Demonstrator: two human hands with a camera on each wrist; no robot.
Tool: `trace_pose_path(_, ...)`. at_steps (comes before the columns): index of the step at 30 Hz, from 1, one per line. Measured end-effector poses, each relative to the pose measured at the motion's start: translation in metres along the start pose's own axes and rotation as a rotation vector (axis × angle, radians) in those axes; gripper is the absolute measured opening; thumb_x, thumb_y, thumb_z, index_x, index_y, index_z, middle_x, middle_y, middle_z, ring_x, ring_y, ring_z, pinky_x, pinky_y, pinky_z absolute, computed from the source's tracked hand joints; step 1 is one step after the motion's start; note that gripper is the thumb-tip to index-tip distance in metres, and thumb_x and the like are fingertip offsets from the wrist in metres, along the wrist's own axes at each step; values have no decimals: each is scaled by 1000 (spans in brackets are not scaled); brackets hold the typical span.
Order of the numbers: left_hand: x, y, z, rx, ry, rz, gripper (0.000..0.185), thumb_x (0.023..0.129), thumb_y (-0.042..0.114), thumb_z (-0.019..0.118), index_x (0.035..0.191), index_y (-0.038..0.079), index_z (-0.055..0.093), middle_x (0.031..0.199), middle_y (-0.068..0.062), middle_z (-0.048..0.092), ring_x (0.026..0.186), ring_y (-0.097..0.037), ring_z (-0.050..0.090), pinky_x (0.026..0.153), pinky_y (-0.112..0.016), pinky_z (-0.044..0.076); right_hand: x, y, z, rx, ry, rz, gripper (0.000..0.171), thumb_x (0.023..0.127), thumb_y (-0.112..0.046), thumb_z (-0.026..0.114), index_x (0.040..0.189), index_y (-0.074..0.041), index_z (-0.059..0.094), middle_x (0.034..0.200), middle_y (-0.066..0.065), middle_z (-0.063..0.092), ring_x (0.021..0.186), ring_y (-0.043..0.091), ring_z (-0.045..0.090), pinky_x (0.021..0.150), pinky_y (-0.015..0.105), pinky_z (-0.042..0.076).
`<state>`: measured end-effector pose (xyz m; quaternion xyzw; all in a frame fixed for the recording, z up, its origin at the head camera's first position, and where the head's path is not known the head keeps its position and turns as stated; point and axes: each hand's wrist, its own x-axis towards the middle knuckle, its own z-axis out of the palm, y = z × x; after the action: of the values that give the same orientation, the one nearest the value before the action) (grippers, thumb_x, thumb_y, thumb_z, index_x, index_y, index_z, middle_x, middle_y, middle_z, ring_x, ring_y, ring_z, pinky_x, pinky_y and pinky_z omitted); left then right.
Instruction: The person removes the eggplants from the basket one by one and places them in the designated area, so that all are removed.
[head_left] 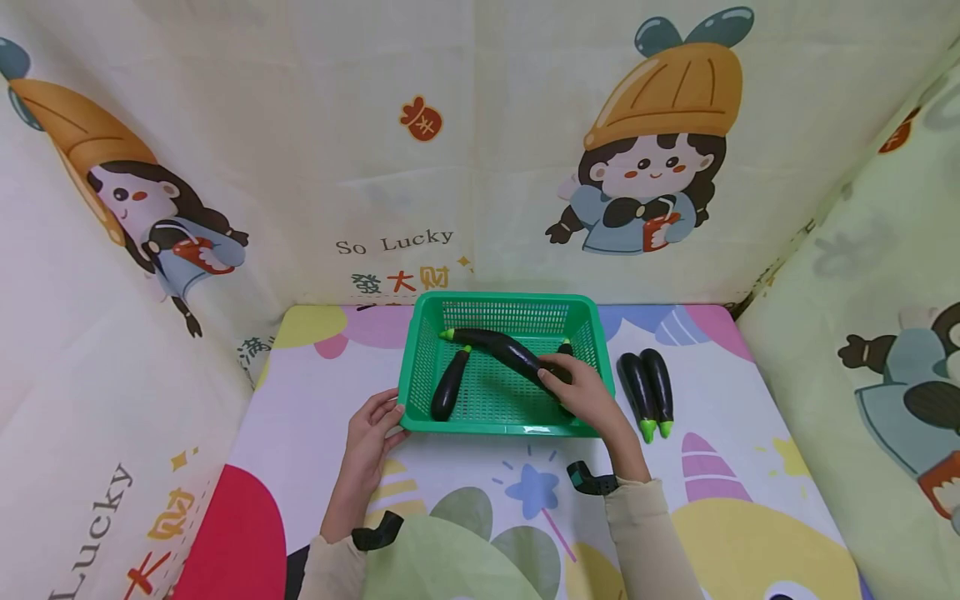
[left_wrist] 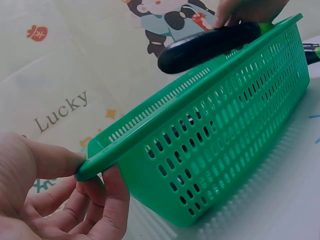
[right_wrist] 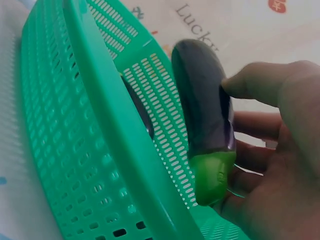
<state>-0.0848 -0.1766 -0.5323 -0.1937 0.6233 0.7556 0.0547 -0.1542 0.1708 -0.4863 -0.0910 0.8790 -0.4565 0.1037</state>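
My left hand [head_left: 369, 437] pinches the left rim of a green plastic basket [left_wrist: 150, 130], thumb above and fingers below. My right hand [head_left: 588, 398] holds a dark purple eggplant [right_wrist: 202, 100] over the basket's right part, its green cap towards the wrist. In the head view the held eggplant [head_left: 517, 357] slants across the basket. An eggplant [head_left: 450, 385] lies at the left inside. Behind the held one shows another eggplant [head_left: 467, 334] with its green tip to the left. One more, at the right, is mostly hidden by my right hand.
Two eggplants [head_left: 647, 390] lie side by side on the table right of the basket, green caps towards me. A patterned cloth [head_left: 525, 533] covers the table. Printed cloth walls [head_left: 510, 167] stand at the back and both sides.
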Motion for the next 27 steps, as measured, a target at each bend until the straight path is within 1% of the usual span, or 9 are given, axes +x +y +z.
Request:
trace_pose_path(4, 0, -1, -1, -1, 1, 4, 40, 104, 7, 61, 144, 3, 55, 107, 5, 69, 84, -7, 70, 75, -28, 63, -4, 1, 1, 39, 67, 21, 42, 106, -31, 61, 141, -10, 63, 136, 16, 67, 120, 32, 64, 100, 53, 54)
trace_pose_path(7, 0, -1, -1, -2, 4, 8, 40, 104, 7, 61, 144, 3, 55, 110, 2, 69, 84, -8, 70, 75, -29, 63, -7, 3, 2, 59, 126, 33, 42, 105, -32, 63, 141, -10, 62, 134, 15, 67, 117, 31, 64, 97, 48, 55)
trace_pose_path(12, 1, -2, -2, -6, 5, 13, 40, 104, 7, 62, 144, 3, 55, 115, -1, 69, 86, -7, 70, 77, -29, 63, -11, 6, 5, 98, 256, 47, 42, 103, -33, 67, 138, -11, 65, 126, 14, 69, 111, 27, 64, 88, 33, 57)
trace_pose_path(15, 0, -2, -1, -10, 6, 11, 40, 104, 7, 61, 144, 3, 55, 114, -1, 69, 86, -7, 70, 78, -30, 63, -12, 8, 5, 120, 333, 40, 40, 102, -34, 69, 136, -14, 67, 121, 13, 72, 105, 23, 64, 81, 23, 54)
trace_pose_path(17, 0, -2, -1, -9, 7, 8, 40, 105, 7, 61, 144, 3, 55, 112, 1, 69, 86, -7, 70, 78, -30, 63, -13, 9, 5, 141, 374, 31, 38, 101, -34, 70, 134, -15, 69, 119, 11, 73, 102, 20, 63, 77, 18, 53)
trace_pose_path(21, 0, -2, -1, -10, 8, 8, 40, 105, 8, 61, 144, 4, 55, 111, 4, 70, 85, -7, 70, 78, -29, 63, -15, 10, 3, 170, 439, 9, 36, 100, -33, 71, 131, -15, 71, 118, 10, 74, 97, 17, 63, 72, 15, 52)
trace_pose_path(27, 0, -3, 0, -17, 5, 11, 41, 104, 8, 62, 144, 3, 55, 110, 4, 70, 85, -7, 70, 78, -30, 63, -19, 15, -3, 171, 496, 37, 39, 101, -35, 70, 133, -14, 70, 122, 11, 73, 100, 18, 64, 72, 11, 51)
